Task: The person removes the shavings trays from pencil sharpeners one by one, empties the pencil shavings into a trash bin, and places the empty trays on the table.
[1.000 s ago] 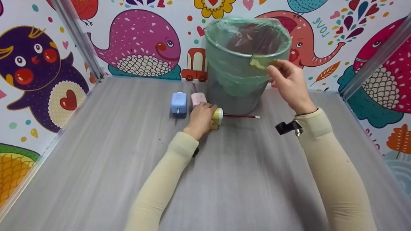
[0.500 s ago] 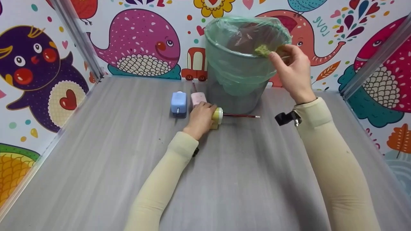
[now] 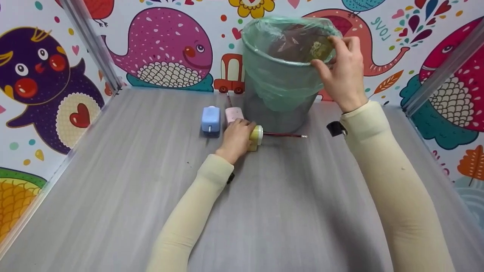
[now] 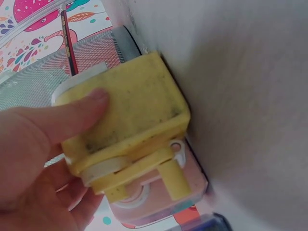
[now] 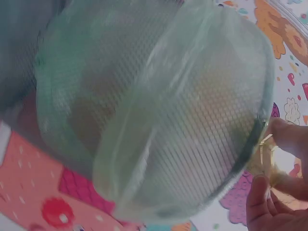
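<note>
A yellow crank pencil sharpener [image 3: 256,136] lies on the table, and my left hand [image 3: 235,140] grips its body. In the left wrist view the thumb lies across the yellow sharpener [image 4: 130,101], whose crank faces the camera. A dark red pencil [image 3: 285,134] sticks out of its far end. At the bin's rim my right hand [image 3: 345,73] pinches a see-through yellowish shavings drawer [image 3: 321,48], tilted over the opening, with pale shavings visible at it. In the right wrist view the bin's mesh and bag partly hide this drawer [image 5: 260,156].
A grey mesh waste bin [image 3: 280,117] with a green bag [image 3: 280,94] over its rim stands against the patterned wall. Left of it are a pink sharpener [image 3: 234,114] with a pencil [image 3: 229,99] behind it, and a blue sharpener [image 3: 210,120].
My right hand has moved up and slightly away from me, bringing the drawer from the bin's front side to over its opening, now tipped. My left hand stays on the yellow sharpener.
</note>
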### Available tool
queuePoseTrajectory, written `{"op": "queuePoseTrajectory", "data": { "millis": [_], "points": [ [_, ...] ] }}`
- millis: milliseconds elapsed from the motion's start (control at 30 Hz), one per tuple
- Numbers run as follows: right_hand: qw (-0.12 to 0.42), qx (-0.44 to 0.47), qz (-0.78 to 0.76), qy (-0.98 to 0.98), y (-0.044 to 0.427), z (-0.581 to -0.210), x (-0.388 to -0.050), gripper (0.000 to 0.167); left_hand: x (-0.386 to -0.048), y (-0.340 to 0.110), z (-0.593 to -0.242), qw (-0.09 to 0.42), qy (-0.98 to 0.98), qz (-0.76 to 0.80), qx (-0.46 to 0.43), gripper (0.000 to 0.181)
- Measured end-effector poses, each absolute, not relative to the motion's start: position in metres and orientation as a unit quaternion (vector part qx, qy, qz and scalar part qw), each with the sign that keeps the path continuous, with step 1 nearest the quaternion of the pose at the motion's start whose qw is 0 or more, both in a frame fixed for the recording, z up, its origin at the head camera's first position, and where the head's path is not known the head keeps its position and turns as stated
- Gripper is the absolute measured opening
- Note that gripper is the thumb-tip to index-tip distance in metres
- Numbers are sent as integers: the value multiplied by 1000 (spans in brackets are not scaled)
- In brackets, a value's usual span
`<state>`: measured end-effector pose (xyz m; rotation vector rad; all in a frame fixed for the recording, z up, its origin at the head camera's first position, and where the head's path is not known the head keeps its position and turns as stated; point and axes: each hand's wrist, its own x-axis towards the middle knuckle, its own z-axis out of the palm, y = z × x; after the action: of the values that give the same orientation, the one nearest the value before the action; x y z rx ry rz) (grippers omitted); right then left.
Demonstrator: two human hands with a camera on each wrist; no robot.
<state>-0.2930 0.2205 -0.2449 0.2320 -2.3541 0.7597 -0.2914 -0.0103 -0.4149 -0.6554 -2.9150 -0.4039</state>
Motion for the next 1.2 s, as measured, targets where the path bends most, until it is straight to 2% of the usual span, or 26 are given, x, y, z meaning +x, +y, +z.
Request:
{"op": "queuePoseTrajectory", "data": {
  "millis": [300,567,833,1200],
  "points": [
    [310,122,223,-916,222,-237,-293,55,-292,-10,-413,52,-967,-140,-208,50],
    [297,162,177,-924,227,-238,-294,55,-290,-11,-418,63,-965,-137,-212,49],
    [295,182,173,-922,228,-237,-293,58,-290,-10,-415,47,-968,-142,-204,51],
    [307,191,197,-911,228,-238,-293,52,-290,-11,-417,86,-961,-135,-228,51]
  ]
}}
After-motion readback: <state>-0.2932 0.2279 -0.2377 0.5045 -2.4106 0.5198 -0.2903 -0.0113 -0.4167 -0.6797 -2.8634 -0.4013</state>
